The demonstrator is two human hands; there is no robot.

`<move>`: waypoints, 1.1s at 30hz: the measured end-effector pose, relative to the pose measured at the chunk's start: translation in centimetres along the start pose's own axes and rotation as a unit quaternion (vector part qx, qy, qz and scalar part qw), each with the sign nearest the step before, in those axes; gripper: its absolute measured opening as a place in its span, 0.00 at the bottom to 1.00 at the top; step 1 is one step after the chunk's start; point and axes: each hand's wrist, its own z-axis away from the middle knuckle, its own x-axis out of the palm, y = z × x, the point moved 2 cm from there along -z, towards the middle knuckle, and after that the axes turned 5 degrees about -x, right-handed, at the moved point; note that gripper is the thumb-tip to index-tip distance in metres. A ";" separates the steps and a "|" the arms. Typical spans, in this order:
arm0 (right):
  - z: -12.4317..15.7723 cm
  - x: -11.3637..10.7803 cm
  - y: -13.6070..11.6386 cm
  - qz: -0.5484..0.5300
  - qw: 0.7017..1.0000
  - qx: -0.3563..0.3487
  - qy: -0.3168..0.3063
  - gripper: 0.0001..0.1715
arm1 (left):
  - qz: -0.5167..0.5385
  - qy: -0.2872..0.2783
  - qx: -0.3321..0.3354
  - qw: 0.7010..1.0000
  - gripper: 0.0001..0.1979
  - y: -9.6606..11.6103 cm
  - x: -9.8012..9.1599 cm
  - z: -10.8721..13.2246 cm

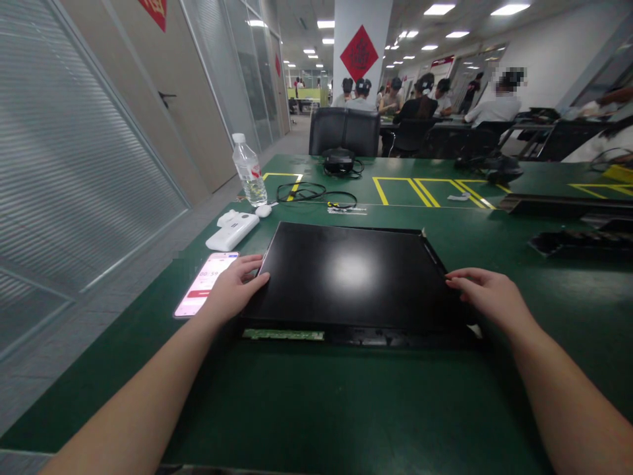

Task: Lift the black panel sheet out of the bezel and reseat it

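A black LCD panel (351, 277) lies face up in front of me, with a bright reflection at its middle. It sits slightly askew in a black frame (435, 254), which shows along the back and right sides. A green circuit board strip (283, 335) runs along the near edge. My left hand (236, 284) grips the panel's left edge, thumb on top and fingers along the side. At the right edge, my right hand (487, 293) pinches the panel's side between thumb and fingers; its fingertips are partly hidden.
Left of the panel are a lit phone (205, 287), a white device (232, 231) and a water bottle (250, 173). Black cables (316, 192) lie behind. Dark strip-like parts (578, 244) rest at the right of the green table (346, 409). Several people sit in the background.
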 end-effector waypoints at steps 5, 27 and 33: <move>0.1 -0.1 -0.2 -0.011 1.000 0.005 -0.002 0.17 | -0.018 -0.003 0.000 1.000 0.27 0.0 0.2 0.0; 0.0 -0.2 -0.1 -0.059 0.998 0.021 0.008 0.14 | -0.091 -0.003 0.033 0.995 0.28 -1.0 0.9 -0.2; -0.1 0.0 0.1 -0.082 0.996 0.014 0.011 0.14 | -0.089 0.004 0.033 0.995 0.29 -1.5 0.9 -0.3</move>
